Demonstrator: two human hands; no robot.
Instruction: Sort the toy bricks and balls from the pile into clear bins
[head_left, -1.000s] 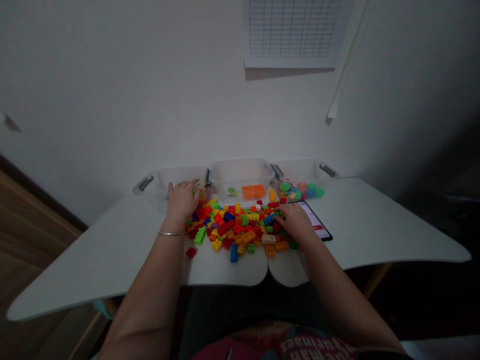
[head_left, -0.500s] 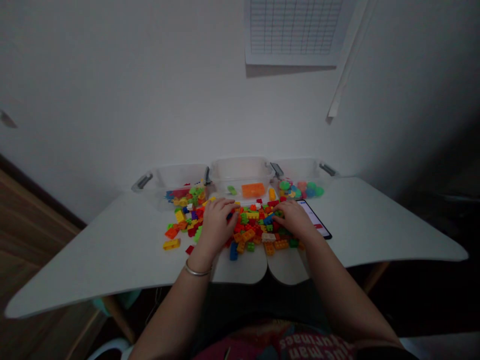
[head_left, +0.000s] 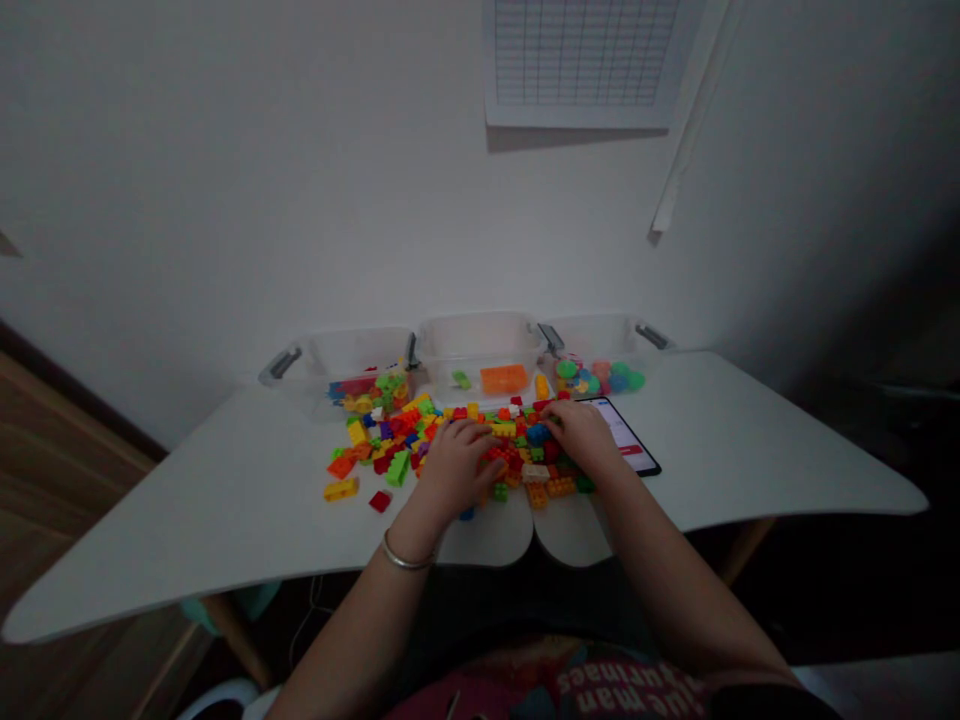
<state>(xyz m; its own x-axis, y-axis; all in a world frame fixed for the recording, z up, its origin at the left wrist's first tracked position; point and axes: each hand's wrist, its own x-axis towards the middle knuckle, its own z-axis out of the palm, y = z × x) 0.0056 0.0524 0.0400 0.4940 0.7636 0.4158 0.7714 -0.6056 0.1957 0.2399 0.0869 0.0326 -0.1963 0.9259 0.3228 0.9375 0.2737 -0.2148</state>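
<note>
A heap of small plastic building bricks (head_left: pixel 409 430) in red, yellow, green, blue and orange lies on the white table (head_left: pixel 225 510). My left hand (head_left: pixel 456 466), a bangle on its wrist, rests on the middle of the heap with its fingers curled down onto the bricks. My right hand (head_left: pixel 583 438) lies on the right side of the heap, fingers bent over the bricks. What either hand grips, if anything, is hidden under the fingers.
Three clear plastic bins stand at the back against the wall: a left bin (head_left: pixel 341 358) with mixed bricks, a middle bin (head_left: pixel 480 350) with an orange piece, a right bin (head_left: pixel 607 345) with round coloured pieces. A phone (head_left: pixel 628 447) lies right of the heap.
My left hand came back from the left bin, crossed to the middle of the heap and now sits slightly nearer me. Bricks left of the heap are uncovered. My right hand barely moved.
</note>
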